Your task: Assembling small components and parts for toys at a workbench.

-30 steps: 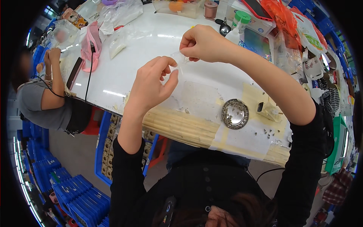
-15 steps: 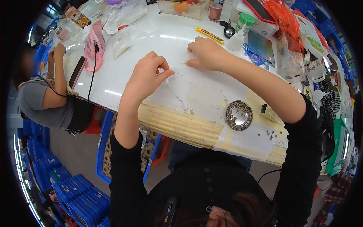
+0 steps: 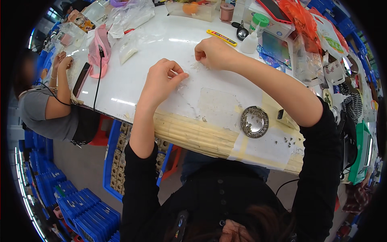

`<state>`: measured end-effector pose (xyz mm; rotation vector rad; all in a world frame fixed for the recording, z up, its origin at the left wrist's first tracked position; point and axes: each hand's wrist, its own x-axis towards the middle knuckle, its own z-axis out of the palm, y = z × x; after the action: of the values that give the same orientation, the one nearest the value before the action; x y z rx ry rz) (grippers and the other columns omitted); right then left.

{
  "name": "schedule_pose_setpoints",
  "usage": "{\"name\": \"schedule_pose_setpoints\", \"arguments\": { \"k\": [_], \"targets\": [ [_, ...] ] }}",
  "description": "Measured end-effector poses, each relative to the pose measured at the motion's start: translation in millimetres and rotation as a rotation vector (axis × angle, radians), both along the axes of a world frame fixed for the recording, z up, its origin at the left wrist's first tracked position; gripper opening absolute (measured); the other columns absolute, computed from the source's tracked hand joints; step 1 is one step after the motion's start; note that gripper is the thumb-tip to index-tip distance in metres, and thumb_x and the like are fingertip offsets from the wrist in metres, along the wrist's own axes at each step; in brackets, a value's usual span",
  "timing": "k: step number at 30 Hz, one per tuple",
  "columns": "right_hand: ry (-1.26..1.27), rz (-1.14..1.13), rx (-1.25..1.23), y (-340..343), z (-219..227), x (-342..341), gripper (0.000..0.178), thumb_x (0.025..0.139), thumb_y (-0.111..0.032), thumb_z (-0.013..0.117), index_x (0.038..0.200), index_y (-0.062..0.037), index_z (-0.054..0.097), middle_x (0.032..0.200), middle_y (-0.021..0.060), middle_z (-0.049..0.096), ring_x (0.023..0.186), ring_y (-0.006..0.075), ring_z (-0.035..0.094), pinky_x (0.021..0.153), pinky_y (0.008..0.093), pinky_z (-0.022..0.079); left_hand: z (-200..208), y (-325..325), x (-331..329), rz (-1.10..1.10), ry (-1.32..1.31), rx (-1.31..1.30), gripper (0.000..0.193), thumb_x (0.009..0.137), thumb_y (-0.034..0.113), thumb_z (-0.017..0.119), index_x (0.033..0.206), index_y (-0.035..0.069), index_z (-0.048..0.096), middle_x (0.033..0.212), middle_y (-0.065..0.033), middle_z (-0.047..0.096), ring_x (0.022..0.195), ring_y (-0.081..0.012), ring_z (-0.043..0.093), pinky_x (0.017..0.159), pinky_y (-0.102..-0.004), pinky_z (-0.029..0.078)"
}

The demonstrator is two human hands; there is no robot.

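Note:
Above the white tabletop [image 3: 133,76], my left hand [image 3: 161,82] is closed, thumb and forefinger pinched together. Whatever is between those fingertips is too small to make out. My right hand [image 3: 215,53], a short way beyond it, has its fingers drawn together and pointing down at the table. Beneath its fingertips lies a small heap of tiny clear or whitish pieces [image 3: 196,65]; whether a piece is gripped is hidden. Nearer to me on the right, a round metal dish [image 3: 254,122] holds many small grey pieces, and several similar pieces [image 3: 288,141] lie loose beside it.
A yellow utility knife [image 3: 221,37], a white squeeze bottle [image 3: 250,43] and a key fob [image 3: 242,32] lie beyond my right hand. A plastic bag [image 3: 128,54] and pink mesh pouch [image 3: 98,48] are at left. Another person [image 3: 48,97] sits there. A blue crate [image 3: 117,161] stands below.
My right hand has moved slightly left and its fingers have drawn closer together over the heap. My left hand has shifted slightly right, still pinched.

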<state>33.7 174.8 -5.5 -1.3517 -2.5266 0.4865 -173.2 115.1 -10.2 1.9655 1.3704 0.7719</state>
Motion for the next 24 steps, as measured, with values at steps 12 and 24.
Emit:
{"name": "schedule_pose_setpoints", "arguments": {
  "k": [12, 24],
  "targets": [
    [0.474, -0.203, -0.715, -4, 40, -12, 0.020, 0.077, -0.007, 0.073, 0.095, -0.0003, 0.070, 0.092, 0.0095, 0.069, 0.082, 0.0163, 0.069, 0.078, 0.0249, 0.056, 10, 15, 7, -0.029, 0.045, 0.009, 0.021, 0.079, 0.016, 0.077, 0.080, 0.000, 0.064, 0.091, -0.0075, 0.061, 0.075, -0.0148, 0.064, 0.066, -0.0283, 0.049],
    [0.512, -0.251, -0.829, 2, 40, -12, 0.016, 0.082, -0.004, 0.069, 0.097, 0.0019, 0.069, 0.094, 0.0114, 0.069, 0.083, 0.0143, 0.069, 0.081, 0.0229, 0.058, 5, 11, 16, 0.028, -0.129, -0.081, 0.015, 0.082, 0.013, 0.075, 0.085, 0.000, 0.068, 0.080, -0.0054, 0.069, 0.070, -0.0096, 0.065, 0.063, -0.0238, 0.049]
  ]
}}
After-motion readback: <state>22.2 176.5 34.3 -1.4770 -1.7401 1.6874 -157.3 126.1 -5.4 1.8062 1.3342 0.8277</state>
